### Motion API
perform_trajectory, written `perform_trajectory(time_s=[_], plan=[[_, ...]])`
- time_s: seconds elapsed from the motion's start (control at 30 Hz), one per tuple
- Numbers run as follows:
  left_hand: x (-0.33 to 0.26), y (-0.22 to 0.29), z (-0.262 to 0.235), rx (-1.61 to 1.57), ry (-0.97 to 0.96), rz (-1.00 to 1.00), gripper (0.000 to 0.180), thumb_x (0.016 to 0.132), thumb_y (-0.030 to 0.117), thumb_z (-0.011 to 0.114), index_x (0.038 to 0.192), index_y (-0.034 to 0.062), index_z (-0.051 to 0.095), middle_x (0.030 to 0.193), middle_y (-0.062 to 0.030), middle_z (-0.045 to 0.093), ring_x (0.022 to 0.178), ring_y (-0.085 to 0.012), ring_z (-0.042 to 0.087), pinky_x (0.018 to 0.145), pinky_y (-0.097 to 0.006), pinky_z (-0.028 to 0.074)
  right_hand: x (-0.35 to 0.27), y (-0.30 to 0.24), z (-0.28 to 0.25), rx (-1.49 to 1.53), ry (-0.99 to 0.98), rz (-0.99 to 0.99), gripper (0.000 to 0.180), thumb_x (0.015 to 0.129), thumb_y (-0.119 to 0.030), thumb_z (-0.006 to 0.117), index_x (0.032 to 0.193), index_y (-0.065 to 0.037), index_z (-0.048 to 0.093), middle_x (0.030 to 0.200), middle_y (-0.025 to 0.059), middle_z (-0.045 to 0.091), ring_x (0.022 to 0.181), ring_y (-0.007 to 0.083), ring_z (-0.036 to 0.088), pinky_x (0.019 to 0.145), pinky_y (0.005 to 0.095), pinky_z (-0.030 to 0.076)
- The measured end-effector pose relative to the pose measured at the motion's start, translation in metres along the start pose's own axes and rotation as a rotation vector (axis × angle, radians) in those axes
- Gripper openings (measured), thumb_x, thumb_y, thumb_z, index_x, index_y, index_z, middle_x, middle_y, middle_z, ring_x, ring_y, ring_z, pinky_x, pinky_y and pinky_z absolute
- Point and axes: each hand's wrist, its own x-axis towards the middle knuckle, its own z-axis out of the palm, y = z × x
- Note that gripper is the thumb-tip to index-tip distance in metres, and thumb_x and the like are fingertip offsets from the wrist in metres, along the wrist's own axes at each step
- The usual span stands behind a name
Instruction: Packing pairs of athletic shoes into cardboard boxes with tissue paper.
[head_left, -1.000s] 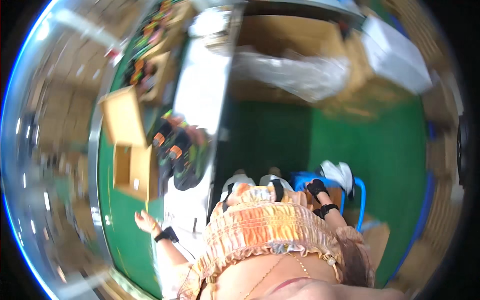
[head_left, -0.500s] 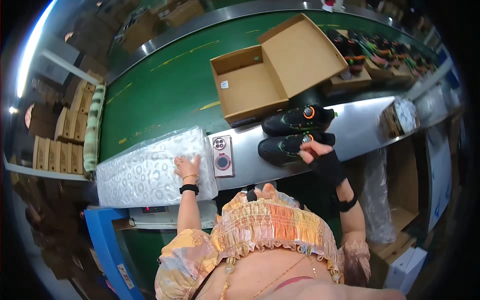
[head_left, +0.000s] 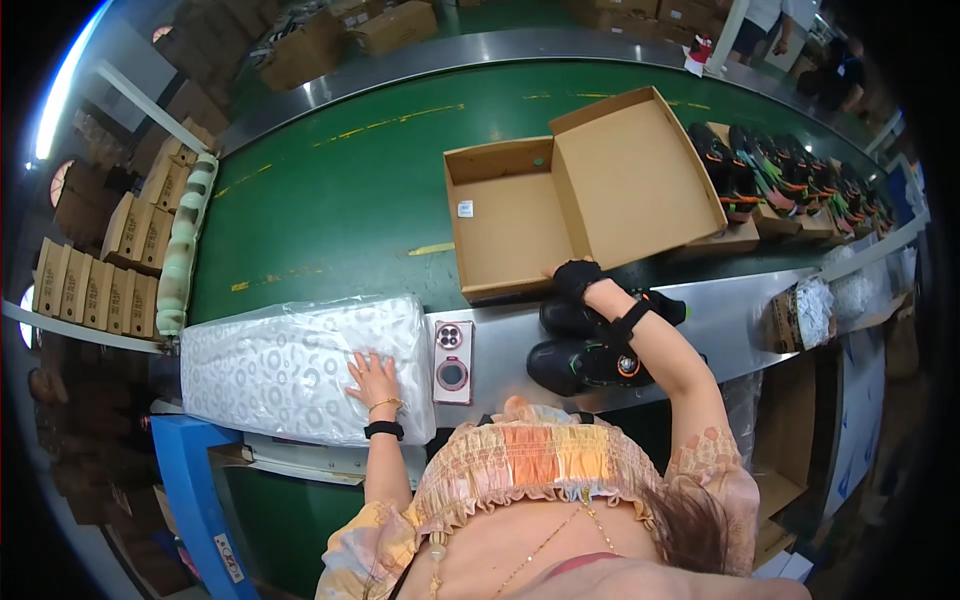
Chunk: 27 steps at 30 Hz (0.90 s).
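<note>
My left hand [head_left: 373, 383] lies flat, fingers spread, on a plastic-wrapped stack of white printed paper [head_left: 270, 370]. My right hand [head_left: 577, 278], in a black fingerless glove, reaches over a pair of shoes to the near wall of an open brown shoe box [head_left: 515, 225]. Its fingers bend over the box's rim, partly hidden by the glove. The near black shoe [head_left: 570, 367] lies on the metal ledge, toe to the left. Behind it the far black shoe [head_left: 565, 318] is partly covered by my forearm. The box's lid [head_left: 640, 180] is folded back to the right.
A phone [head_left: 453, 362] lies between the wrapped stack and the shoes. More shoes on cardboard [head_left: 770, 180] line the green belt [head_left: 330, 180] at the right. Brown boxes [head_left: 95, 290] stand at the left. A carton with clear plastic [head_left: 805, 315] sits at the ledge's right end.
My right hand has left the near shoe and moved up and left to the shoe box's near rim. My left hand stays on the wrapped stack, fingers more spread. The whole view has shifted.
</note>
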Motion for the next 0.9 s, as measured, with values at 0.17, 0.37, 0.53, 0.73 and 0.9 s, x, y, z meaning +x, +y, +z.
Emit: perform_trajectory(time_s=[0.17,0.37,0.53,0.73,0.9], plan=[[-0.004,0.014,0.002,0.095,0.062,-0.011,0.036,0.085,0.035,0.042,0.117,0.0179,0.047,0.13,-0.0062,0.033,0.121,-0.0306,0.026,0.086,-0.065,0.024,0.005,0.013,0.002,0.006,0.022,-0.095,0.026,0.078,-0.022,0.042,0.096,-0.015,0.06,0.093,0.0141,0.06,0.089,0.0289,0.058,0.076,0.0412,0.044],[0.006,0.015,0.007,0.174,0.146,-0.02,0.024,0.082,0.024,0.045,0.102,0.0167,0.055,0.117,-0.0048,0.045,0.11,-0.0251,0.04,0.082,-0.059,0.031,0.003,0.011,-0.007,-0.01,-0.059,-0.203,0.032,0.082,-0.027,0.04,0.106,-0.013,0.056,0.099,0.0158,0.058,0.092,0.0304,0.056,0.079,0.0384,0.043],[0.022,-0.017,-0.019,-0.256,0.359,-0.072,0.025,0.079,0.02,0.045,0.07,0.0008,0.058,0.072,-0.0185,0.057,0.071,-0.0356,0.053,0.068,-0.043,0.041,0.007,0.017,-0.002,0.075,0.009,-0.309,0.033,0.082,-0.025,0.039,0.107,-0.01,0.053,0.1,0.0181,0.057,0.093,0.0318,0.055,0.079,0.0392,0.043],[0.006,0.05,-0.175,-0.716,0.702,-0.003,0.021,0.081,0.013,0.048,0.072,-0.0045,0.056,0.058,-0.0081,0.053,0.052,-0.0189,0.049,0.05,-0.03,0.039,-0.005,-0.002,-0.023,0.034,-0.097,-0.364,0.046,0.072,-0.022,0.058,0.114,-0.007,0.046,0.106,0.0219,0.051,0.103,0.0331,0.048,0.085,0.0405,0.038],[-0.024,0.187,-0.235,-1.354,0.393,0.229,0.017,0.085,0.011,0.046,0.09,-0.0019,0.056,0.064,-0.0007,0.052,0.047,-0.006,0.047,0.039,-0.019,0.038,-0.043,-0.044,-0.054,0.715,0.143,-1.029,0.086,0.061,-0.031,0.074,0.127,-0.004,0.026,0.124,0.0211,0.036,0.115,0.0325,0.037,0.091,0.041,0.033]])
